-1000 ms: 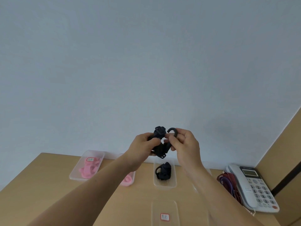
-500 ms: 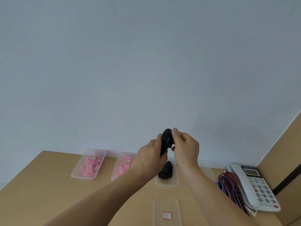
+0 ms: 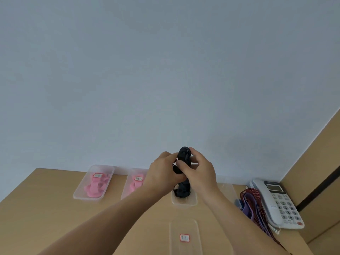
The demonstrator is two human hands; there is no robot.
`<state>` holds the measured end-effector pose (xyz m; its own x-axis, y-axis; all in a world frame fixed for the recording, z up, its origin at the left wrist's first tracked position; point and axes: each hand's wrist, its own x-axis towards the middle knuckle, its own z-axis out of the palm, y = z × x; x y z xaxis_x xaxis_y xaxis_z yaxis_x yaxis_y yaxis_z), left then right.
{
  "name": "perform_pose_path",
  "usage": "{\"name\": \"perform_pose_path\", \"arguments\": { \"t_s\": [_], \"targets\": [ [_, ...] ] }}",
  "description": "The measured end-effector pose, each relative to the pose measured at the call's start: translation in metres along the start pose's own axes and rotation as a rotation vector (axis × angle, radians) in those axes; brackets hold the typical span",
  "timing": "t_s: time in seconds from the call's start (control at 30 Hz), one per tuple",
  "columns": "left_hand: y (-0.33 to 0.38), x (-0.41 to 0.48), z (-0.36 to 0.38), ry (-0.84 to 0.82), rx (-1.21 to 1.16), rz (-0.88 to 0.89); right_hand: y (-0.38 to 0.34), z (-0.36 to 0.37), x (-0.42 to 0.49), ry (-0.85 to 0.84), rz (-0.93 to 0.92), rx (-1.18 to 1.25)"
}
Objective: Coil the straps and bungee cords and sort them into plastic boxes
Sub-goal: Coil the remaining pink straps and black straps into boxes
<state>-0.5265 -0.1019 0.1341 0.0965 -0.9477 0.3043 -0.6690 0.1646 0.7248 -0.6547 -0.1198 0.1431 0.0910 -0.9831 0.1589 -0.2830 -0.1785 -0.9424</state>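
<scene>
Black cord bundle (image 3: 184, 155), wound tight, sits raised off the table (image 3: 46, 208) between your two hands at centre scene. Your left hand (image 3: 161, 172) wraps its fingers round the bundle's lower left side. Your right hand (image 3: 201, 172) pinches the upper part between thumb and fingertips. Both grips are narrow and closed on the same bundle. Judgement: the two-sided hold stops the elastic turns springing loose while the end is secured. Whether the hook is fastened cannot be told, as your fingers cover it.

Below the bundle in the view stands the middle box (image 3: 184, 203), already holding one black coil (image 3: 182, 190). Judgement: this is the destination, since the boxes appear sorted by colour. To its left, the far-left box (image 3: 86, 197) and the neighbouring box (image 3: 132, 171) each hold pink coils (image 3: 95, 188) and carry a label. A labelled clear box (image 3: 184, 225) lies near you. Another clear box (image 3: 229, 190) stands just right of your right wrist; its contents cannot be made out.

Loose red and purple straps (image 3: 253, 201) lie heaped at the right against the telephone (image 3: 279, 205). Judgement: the task is part done, with those straps yet to be coiled. Risk: releasing one grip before the bundle is in its box may let it unwind.
</scene>
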Motion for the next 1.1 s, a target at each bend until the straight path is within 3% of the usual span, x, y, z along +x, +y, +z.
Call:
{"name": "perform_pose_path", "arguments": {
  "t_s": [0.13,0.23,0.4,0.53,0.73,0.93,1.1],
  "targets": [
    [-0.015,-0.001,0.003,-0.081,-0.063,-0.037,0.009,0.009,-0.005,-0.009,-0.043,-0.055],
    [-0.024,-0.002,-0.001,-0.289,-0.190,-0.067,0.017,0.006,-0.002,-0.025,-0.077,-0.130],
    [-0.052,0.005,-0.026,-0.440,-0.617,-0.333,0.023,-0.007,0.003,-0.304,-0.059,-0.257],
    [-0.060,0.009,-0.021,-0.553,-0.649,-0.330,0.030,0.000,0.006,-0.424,-0.054,-0.358],
    [-0.069,0.015,0.003,-0.465,-0.877,-0.445,0.056,0.001,0.013,-0.147,0.079,-0.132],
    [-0.075,0.032,0.032,-0.412,-0.973,-0.485,0.081,-0.023,0.039,-0.362,0.175,0.055],
    [-0.078,0.044,0.065,-0.350,-0.975,-0.535,0.105,-0.043,0.077,-0.543,0.155,-0.069]
  ]
}}
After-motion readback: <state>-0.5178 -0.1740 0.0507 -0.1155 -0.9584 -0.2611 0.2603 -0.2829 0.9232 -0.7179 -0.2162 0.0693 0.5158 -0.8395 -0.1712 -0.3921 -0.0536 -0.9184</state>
